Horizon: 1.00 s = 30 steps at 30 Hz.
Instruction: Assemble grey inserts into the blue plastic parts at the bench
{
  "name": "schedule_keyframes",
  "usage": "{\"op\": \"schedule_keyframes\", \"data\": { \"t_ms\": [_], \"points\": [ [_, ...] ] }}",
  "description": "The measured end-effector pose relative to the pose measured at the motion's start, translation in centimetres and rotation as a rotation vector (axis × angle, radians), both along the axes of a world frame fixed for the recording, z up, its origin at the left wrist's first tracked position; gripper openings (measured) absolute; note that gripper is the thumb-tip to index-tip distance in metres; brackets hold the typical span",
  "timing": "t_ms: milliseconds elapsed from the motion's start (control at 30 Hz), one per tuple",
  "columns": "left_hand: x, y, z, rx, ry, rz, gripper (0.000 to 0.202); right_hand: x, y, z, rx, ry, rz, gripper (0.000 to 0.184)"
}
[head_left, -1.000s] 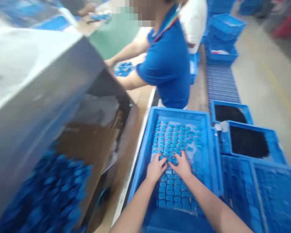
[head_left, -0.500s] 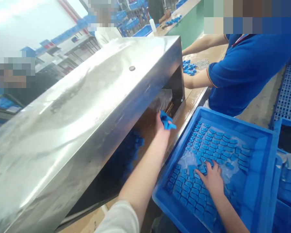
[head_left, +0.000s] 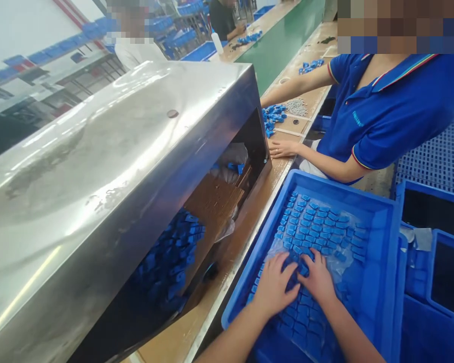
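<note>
Blue pieces (head_left: pixel 319 221) in rows, long axes mostly across tray (head_left: pixel 380 252).

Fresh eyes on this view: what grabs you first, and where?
The big shiny metal housing filling the left, with a heap of loose blue parts inside its open side. Then the blue tray at lower right, where the left hand and right hand meet over rows of small blue pieces. Beyond it, upper right, a co-worker in a blue shirt.
</note>
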State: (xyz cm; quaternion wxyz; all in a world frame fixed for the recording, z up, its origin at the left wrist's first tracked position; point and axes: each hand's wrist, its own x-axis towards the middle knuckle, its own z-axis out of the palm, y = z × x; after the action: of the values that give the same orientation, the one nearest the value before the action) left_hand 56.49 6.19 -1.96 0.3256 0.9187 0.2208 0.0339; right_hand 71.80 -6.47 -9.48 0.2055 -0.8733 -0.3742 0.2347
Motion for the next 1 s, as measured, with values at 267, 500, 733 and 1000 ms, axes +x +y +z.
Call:
{"op": "schedule_keyframes", "data": {
  "t_ms": [267,500,733,1000],
  "points": [
    [-3.4,-1.3,-5.6,-0.009,0.470,-0.163,0.102,2.3,-2.1,1.3,0.385,0.383,-0.526,0.048],
    [-3.0,-1.7,-5.2,-0.069,0.382,-0.246,0.105,2.5,10.5,12.6,0.642,0.879,-0.588,0.056],
    [-2.2,-2.1,-6.2,-0.042,0.301,-0.414,0.102,3.1,32.9,25.0,0.708,1.052,-0.224,0.071],
    [-2.0,-1.5,-4.7,-0.182,0.333,-0.421,0.097,15.5,25.0,22.5,0.671,0.564,-0.289,0.063]
  ]
}}
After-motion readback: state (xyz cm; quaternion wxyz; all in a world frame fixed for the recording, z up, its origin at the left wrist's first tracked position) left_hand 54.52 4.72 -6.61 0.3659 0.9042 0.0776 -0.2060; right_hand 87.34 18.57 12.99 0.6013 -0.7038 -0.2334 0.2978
